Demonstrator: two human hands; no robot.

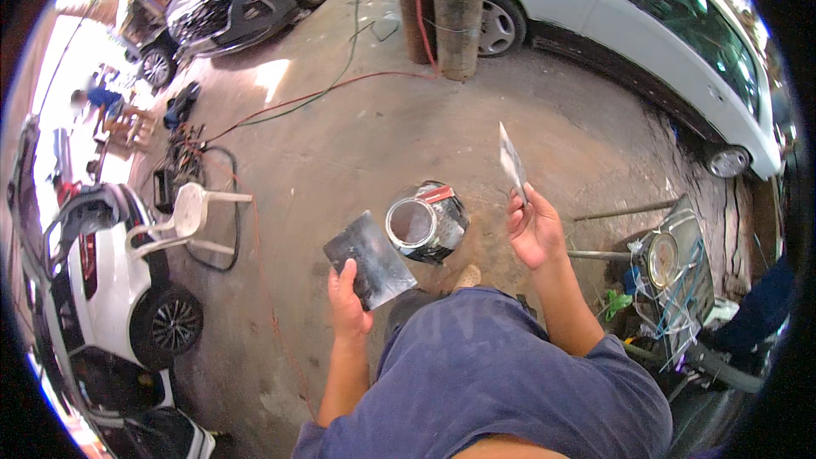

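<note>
My left hand (347, 306) grips the near edge of a dark grey rectangular plate (367, 259), its thumb lying on top of the smeared, shiny face. Raised on the other side, my right hand (535, 228) pinches a thin flat blade (512, 161) between thumb and fingers. That blade points up and away, seen almost edge-on, pale toward its tip; its exact kind is unclear. Between and beyond both hands, a stained round can (450, 229) stands on the floor with its round mouth uncovered. A small reddish flat piece (437, 195) lies across its rim.
A metal stand with a round tin (661, 260) and tangled strips is at the right. A white plastic chair (191, 208) stands left. Hoses (340, 82) cross the floor to a gas cylinder (459, 21). Parked cars surround the area, including a white one (629, 42).
</note>
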